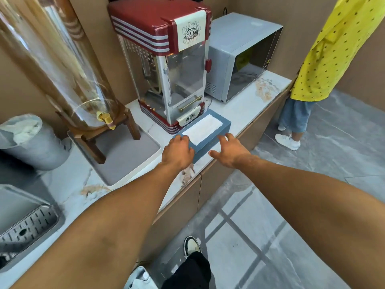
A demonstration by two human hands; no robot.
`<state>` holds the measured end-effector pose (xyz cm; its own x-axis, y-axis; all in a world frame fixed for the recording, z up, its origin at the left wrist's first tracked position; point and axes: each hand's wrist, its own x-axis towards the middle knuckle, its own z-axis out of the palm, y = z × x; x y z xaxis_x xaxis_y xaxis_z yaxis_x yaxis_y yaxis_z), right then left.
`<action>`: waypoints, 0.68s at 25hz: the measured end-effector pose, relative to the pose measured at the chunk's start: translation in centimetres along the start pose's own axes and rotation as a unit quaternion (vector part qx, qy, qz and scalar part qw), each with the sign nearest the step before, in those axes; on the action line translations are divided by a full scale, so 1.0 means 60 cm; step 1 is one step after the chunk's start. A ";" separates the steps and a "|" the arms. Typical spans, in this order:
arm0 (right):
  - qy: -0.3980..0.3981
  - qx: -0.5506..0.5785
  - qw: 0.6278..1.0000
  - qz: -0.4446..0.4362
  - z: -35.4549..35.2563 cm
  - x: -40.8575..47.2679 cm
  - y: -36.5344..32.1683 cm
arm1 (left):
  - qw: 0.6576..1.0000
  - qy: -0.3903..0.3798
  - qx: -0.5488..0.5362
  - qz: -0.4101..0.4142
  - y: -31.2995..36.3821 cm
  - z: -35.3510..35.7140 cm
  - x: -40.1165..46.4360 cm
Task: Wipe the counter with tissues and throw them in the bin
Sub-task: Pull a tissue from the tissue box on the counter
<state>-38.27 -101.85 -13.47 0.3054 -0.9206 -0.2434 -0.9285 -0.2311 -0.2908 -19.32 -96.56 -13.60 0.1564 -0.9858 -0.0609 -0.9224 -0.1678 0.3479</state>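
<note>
This looks like a snack or pantry corner, a kitchenette rather than a full kitchen. A marble-patterned worktop (245, 105) over plain cabinet fronts carries a red retro popcorn machine (166, 65), a grey microwave (239, 57), a clear glass drinks dispenser (62, 65) with a brass tap on a wooden stand, and a lined waste bin (29, 140). The floor is grey marble-look tile.

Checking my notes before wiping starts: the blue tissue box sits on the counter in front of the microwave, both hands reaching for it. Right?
Not quite. In the head view the tissue box sits before the red popcorn machine, not the microwave. Both the left hand and right hand do reach for it.
</note>
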 end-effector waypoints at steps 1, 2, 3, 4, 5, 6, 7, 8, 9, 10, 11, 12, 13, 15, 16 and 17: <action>-0.005 -0.004 1.000 -0.001 0.002 0.033 0.001 | 1.000 0.003 -0.010 -0.001 -0.003 0.004 0.025; -0.014 -0.006 1.000 0.002 0.006 0.062 0.001 | 1.000 0.000 -0.016 0.001 -0.006 0.008 0.047; -0.023 -0.009 1.000 0.006 0.009 0.088 0.002 | 1.000 -0.005 -0.019 0.005 -0.008 0.011 0.067; -0.031 -0.013 0.999 0.010 0.011 0.115 0.003 | 1.000 -0.008 -0.018 0.009 -0.010 0.014 0.087; -0.036 -0.017 0.999 0.012 0.012 0.139 0.003 | 1.000 -0.010 -0.016 0.010 -0.012 0.016 0.105; -0.038 -0.022 0.999 0.012 0.012 0.159 0.004 | 1.000 -0.013 -0.012 0.011 -0.013 0.017 0.119; -0.039 -0.030 0.999 0.009 0.012 0.177 0.005 | 1.000 -0.017 -0.007 0.013 -0.013 0.017 0.132; -0.039 -0.037 0.999 0.003 0.012 0.196 0.007 | 1.000 -0.023 0.001 0.015 -0.013 0.019 0.145; -0.033 -0.045 0.998 -0.005 0.012 0.213 0.009 | 0.999 -0.030 0.010 0.018 -0.013 0.023 0.156; -0.026 -0.053 0.998 -0.016 0.012 0.229 0.011 | 0.999 -0.036 0.022 0.024 -0.012 0.027 0.164; -0.018 -0.064 0.997 -0.029 0.012 0.243 0.014 | 0.998 -0.038 0.032 0.029 -0.011 0.031 0.173; -0.013 -0.078 0.996 -0.042 0.010 0.256 0.016 | 0.998 -0.037 0.041 0.031 -0.011 0.035 0.180; -0.012 -0.094 0.994 -0.056 0.008 0.268 0.019 | 0.998 -0.036 0.049 0.030 -0.010 0.038 0.185; -0.005 -0.123 0.989 -0.079 0.005 0.287 0.023 | 0.997 -0.040 0.060 0.017 -0.010 0.043 0.190; -0.001 -0.131 0.987 -0.089 0.004 0.295 0.023 | 0.997 -0.043 0.065 0.008 -0.011 0.044 0.192; -0.001 -0.131 0.986 -0.101 0.003 0.303 0.024 | 0.997 -0.046 0.068 -0.003 -0.012 0.045 0.194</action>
<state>-33.99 -118.88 -18.49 0.4906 -0.8466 -0.2063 -0.8710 -0.4838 -0.0854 -17.79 -107.91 -17.09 0.1353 -0.9793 -0.1505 -0.9618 -0.1663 0.2174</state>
